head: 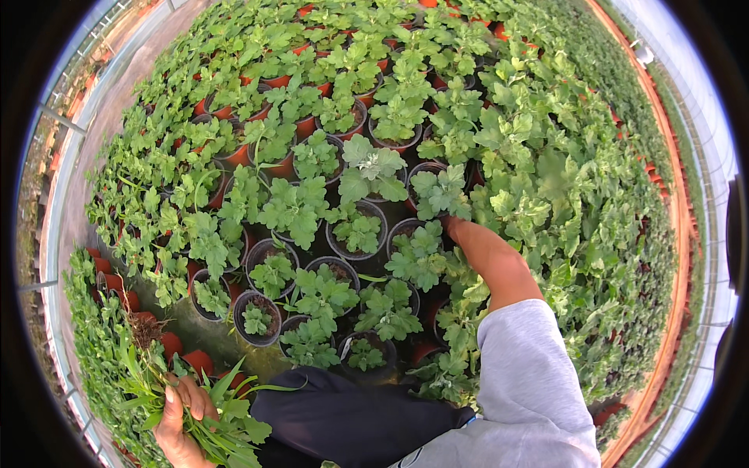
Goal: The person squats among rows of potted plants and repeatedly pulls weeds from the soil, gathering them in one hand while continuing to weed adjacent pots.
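Observation:
My left hand (186,412), low on the left, is closed around a bunch of pulled green weeds (225,433) with long grassy blades; their tangled brown roots (145,330) stick out above the fist. My right arm reaches forward into the potted plants, and only the wrist end of my right hand (455,227) shows; leaves cover the fingers. Just above it spreads a grey-green lobed-leaf plant (440,192). To its left, another leafy plant (418,256) grows in a round plastic pot (404,227).
Rows of similar potted plants (357,231) stand close together ahead. Denser foliage (556,193) lies to the right. A small pot (257,319) is near my dark-clothed leg (351,409). More reddish pots (199,361) line the lower left, and a pale walkway (111,117) curves beyond.

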Demonstrator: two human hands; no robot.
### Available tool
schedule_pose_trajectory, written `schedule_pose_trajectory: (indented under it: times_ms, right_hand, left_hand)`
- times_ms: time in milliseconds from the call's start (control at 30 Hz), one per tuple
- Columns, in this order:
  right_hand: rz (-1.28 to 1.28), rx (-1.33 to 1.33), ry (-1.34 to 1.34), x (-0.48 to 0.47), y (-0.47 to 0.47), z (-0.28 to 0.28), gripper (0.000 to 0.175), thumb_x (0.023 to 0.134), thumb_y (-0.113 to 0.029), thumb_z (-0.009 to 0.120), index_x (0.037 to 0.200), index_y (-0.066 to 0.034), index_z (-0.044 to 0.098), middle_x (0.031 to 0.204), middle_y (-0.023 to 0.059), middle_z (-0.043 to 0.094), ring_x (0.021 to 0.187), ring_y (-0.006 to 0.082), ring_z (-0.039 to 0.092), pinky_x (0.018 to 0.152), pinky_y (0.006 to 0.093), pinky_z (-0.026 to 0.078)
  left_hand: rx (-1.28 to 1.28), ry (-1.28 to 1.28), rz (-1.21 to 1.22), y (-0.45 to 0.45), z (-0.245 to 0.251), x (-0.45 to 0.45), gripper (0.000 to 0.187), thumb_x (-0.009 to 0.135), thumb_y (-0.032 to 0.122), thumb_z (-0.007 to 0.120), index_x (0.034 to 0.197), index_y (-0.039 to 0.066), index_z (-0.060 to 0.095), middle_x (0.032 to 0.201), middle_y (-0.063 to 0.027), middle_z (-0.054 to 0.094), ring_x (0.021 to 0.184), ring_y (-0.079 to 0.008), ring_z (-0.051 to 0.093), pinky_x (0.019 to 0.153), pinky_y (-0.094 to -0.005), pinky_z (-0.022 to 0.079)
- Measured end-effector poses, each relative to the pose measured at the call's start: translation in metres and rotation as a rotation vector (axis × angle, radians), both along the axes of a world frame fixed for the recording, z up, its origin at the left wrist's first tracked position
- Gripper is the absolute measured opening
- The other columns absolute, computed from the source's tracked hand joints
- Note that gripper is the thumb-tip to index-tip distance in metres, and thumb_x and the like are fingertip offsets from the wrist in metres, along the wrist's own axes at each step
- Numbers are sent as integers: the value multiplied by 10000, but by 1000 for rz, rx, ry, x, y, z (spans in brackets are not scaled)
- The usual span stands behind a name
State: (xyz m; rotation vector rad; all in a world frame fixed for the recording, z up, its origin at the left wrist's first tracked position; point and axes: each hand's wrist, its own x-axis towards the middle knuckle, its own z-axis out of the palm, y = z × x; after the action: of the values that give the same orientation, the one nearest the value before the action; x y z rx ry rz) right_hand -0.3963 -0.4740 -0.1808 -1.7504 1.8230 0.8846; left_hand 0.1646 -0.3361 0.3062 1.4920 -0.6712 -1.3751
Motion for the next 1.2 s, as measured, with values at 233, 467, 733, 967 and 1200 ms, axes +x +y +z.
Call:
schedule_pose_trajectory:
  times_ms: [233, 467, 733, 967, 1200]
  right_hand:
    - [-1, -12, -30, 8, -3, 2, 348, 804, -228, 698, 1145, -157, 696, 1138, 59, 667, 1087, 270, 655, 805, 401, 542]
    - [9, -121, -61, -14, -13, 32, 299, 767, -203, 700, 1059, -143, 725, 1037, 78, 691, 1022, 285, 680, 753, 404, 550]
    - [280, -31, -160, -65, -48, 113, 246, 725, -175, 703, 960, -127, 758, 921, 100, 719, 948, 302, 708, 694, 407, 561]
    - [387, -43, 58, -53, -81, 121, 238, 720, -109, 716, 947, -110, 785, 1008, 118, 748, 996, 310, 718, 803, 403, 585]
    - [201, -10, 49, -54, -89, 118, 263, 885, -243, 659, 1114, -138, 735, 1134, 93, 729, 1057, 312, 692, 864, 421, 574]
  left_hand:
    - [-31, -34, -62, 0, -1, -1, 354, 997, 396, 636, 874, 122, 447, 679, 12, 404, 526, -103, 369, 471, -261, 306]
    - [-13, -132, -36, 5, -2, -15, 356, 952, 351, 703, 932, 66, 491, 661, -26, 418, 535, -127, 408, 469, -272, 354]
    - [0, -224, -149, 7, -6, -16, 361, 946, 332, 702, 919, 42, 489, 651, -52, 440, 551, -145, 422, 517, -279, 382]
    - [-51, -265, -148, 8, -7, -20, 387, 933, 349, 716, 881, 42, 485, 641, -60, 446, 547, -147, 434, 499, -289, 375]
    - [186, -274, -186, 30, 0, 9, 537, 911, 387, 746, 1232, 14, 532, 1011, -94, 584, 922, -188, 528, 861, -356, 412]
